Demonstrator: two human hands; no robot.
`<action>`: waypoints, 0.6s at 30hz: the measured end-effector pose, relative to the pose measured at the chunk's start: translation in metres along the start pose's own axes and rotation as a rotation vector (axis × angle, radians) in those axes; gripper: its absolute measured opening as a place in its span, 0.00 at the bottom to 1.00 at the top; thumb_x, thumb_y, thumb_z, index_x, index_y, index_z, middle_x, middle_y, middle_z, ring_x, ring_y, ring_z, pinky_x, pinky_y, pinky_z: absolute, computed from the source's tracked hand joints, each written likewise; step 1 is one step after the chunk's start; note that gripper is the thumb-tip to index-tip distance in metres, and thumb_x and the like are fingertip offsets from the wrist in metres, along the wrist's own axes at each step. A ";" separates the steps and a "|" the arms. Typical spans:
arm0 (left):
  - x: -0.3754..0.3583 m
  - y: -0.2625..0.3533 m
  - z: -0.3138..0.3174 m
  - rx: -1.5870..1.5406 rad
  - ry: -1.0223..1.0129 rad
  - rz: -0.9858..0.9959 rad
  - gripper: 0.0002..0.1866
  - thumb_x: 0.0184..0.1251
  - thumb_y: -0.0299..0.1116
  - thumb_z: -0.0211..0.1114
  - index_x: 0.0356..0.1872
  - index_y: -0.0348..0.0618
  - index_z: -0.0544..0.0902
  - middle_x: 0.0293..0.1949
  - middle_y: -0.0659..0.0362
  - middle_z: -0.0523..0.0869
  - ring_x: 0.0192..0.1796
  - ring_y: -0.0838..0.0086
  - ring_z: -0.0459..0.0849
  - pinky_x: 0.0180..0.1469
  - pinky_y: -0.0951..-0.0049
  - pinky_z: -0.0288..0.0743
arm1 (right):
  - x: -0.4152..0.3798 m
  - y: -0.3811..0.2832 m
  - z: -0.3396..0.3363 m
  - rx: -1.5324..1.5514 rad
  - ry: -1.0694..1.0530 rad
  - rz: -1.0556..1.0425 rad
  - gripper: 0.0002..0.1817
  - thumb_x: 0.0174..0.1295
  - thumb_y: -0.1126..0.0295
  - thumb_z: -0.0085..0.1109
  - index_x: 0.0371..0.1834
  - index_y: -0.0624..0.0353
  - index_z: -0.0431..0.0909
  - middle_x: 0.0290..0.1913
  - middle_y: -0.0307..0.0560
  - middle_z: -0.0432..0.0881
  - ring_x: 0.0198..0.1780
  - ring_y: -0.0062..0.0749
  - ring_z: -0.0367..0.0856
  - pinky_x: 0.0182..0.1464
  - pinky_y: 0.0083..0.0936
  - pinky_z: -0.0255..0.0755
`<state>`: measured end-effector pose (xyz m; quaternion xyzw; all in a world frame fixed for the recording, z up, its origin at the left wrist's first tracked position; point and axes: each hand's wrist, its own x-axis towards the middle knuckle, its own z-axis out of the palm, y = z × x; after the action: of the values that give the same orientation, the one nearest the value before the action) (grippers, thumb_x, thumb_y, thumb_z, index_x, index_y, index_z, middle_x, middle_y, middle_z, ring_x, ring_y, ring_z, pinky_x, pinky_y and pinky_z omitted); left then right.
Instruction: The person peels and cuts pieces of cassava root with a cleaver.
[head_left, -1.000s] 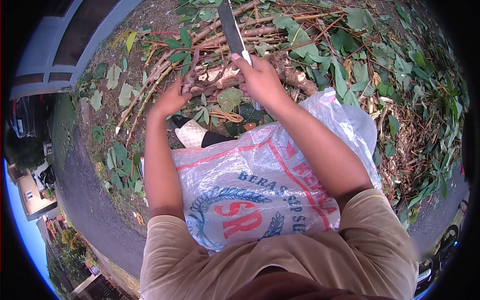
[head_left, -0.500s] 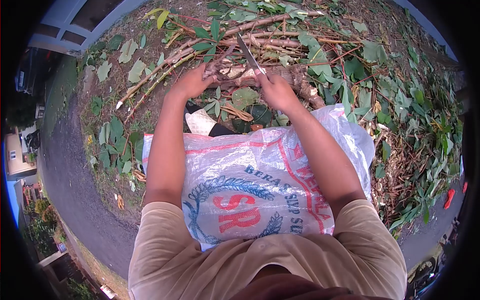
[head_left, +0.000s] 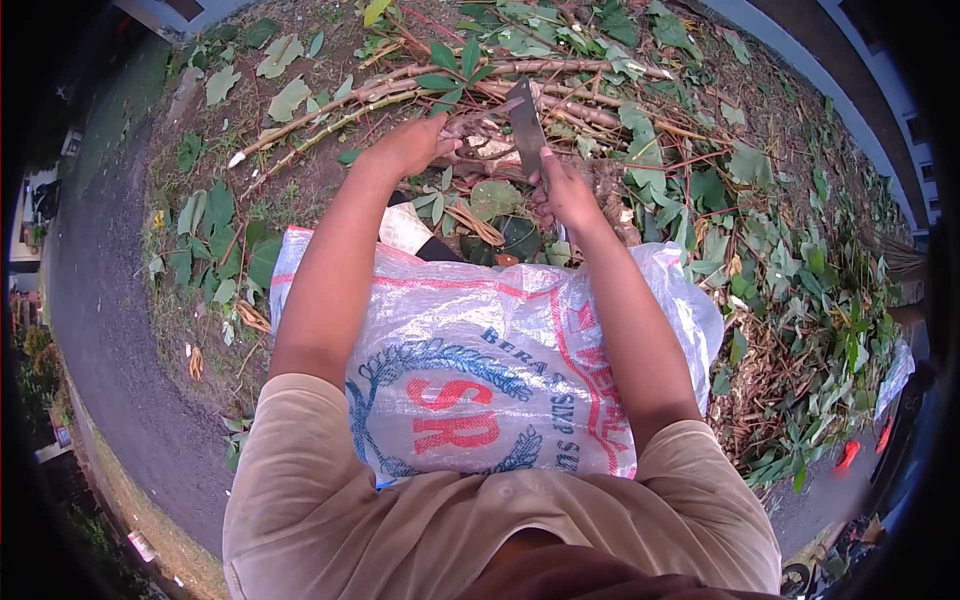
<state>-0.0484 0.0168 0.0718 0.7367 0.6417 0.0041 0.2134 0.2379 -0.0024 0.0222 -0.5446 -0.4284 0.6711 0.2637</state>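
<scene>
My right hand (head_left: 567, 196) is closed around the handle of a knife with a broad dark blade (head_left: 525, 128). The blade points up and away, above a rough log (head_left: 606, 180) lying on the ground. At the log's left end is my left hand (head_left: 412, 146), its fingers curled together beside dark brown woody scraps (head_left: 474, 128). What lies between those fingers is too small to make out. Across my lap spreads a white woven sack (head_left: 450, 330) with red and blue print.
Long cut stems (head_left: 380, 88) lie beyond the log. Green leaves (head_left: 490, 200) are scattered around it, and a heap of leaves and twigs (head_left: 800, 350) covers the ground to the right. A paved strip (head_left: 110, 300) runs along the left.
The knife has turned so its broad side shows more, and its tip has shifted right. My left hand's fingers have drawn together. The whole view has swung slightly.
</scene>
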 end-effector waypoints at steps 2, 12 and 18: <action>0.002 -0.001 0.002 -0.032 0.027 -0.005 0.33 0.81 0.54 0.60 0.68 0.33 0.74 0.60 0.33 0.84 0.65 0.39 0.82 0.67 0.46 0.75 | -0.001 0.000 -0.005 0.012 0.030 -0.095 0.34 0.82 0.38 0.42 0.43 0.63 0.78 0.25 0.42 0.75 0.20 0.27 0.73 0.24 0.28 0.70; 0.001 -0.006 0.001 0.054 0.090 0.094 0.29 0.78 0.52 0.64 0.65 0.38 0.76 0.52 0.36 0.87 0.59 0.40 0.85 0.62 0.44 0.77 | -0.002 0.010 0.002 -0.261 0.016 -0.033 0.35 0.80 0.34 0.41 0.42 0.61 0.73 0.23 0.42 0.73 0.17 0.26 0.67 0.21 0.28 0.65; -0.006 -0.006 0.006 0.015 0.094 0.056 0.28 0.77 0.50 0.65 0.64 0.38 0.77 0.55 0.38 0.87 0.60 0.42 0.85 0.63 0.45 0.77 | -0.004 -0.006 -0.006 0.205 -0.069 0.179 0.30 0.80 0.36 0.45 0.46 0.56 0.72 0.24 0.38 0.69 0.19 0.22 0.62 0.22 0.23 0.59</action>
<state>-0.0536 0.0093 0.0664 0.7548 0.6302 0.0398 0.1774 0.2443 -0.0010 0.0290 -0.5275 -0.3162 0.7503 0.2424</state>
